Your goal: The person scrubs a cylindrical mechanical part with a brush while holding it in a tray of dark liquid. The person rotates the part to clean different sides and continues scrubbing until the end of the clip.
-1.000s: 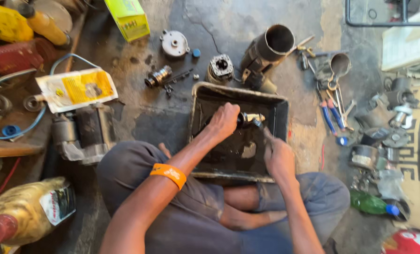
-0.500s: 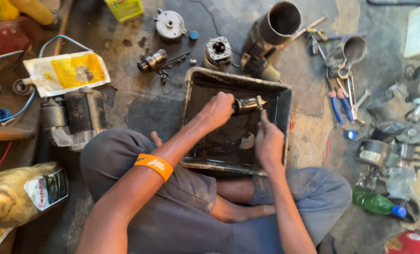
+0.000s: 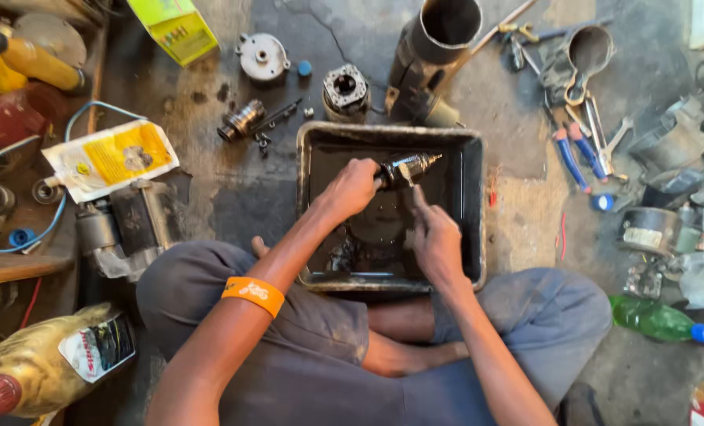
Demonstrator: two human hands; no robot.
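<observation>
I sit cross-legged over a black metal tray (image 3: 472,213) of dark oily liquid. My left hand (image 3: 350,189), with an orange wristband on the forearm, grips a small metal shaft part (image 3: 409,167) above the liquid. Just below and to the right, my right hand (image 3: 435,237) has its index finger raised against the part; whether it holds anything is hidden. More dark parts lie sunk in the tray under my hands.
Beyond the tray lie a round cover (image 3: 262,57), a small gear piece (image 3: 242,121), a motor housing (image 3: 345,88) and a large metal cylinder (image 3: 437,43). Screwdrivers (image 3: 571,154) and wrenches sit right, a green bottle (image 3: 661,319) lower right, a yellow pouch (image 3: 111,158) and motor (image 3: 123,225) left.
The view has drifted, so the tray now sits more centrally. Both hands stay over the tray on the metal part; the right hand has shifted slightly lower beneath it.
</observation>
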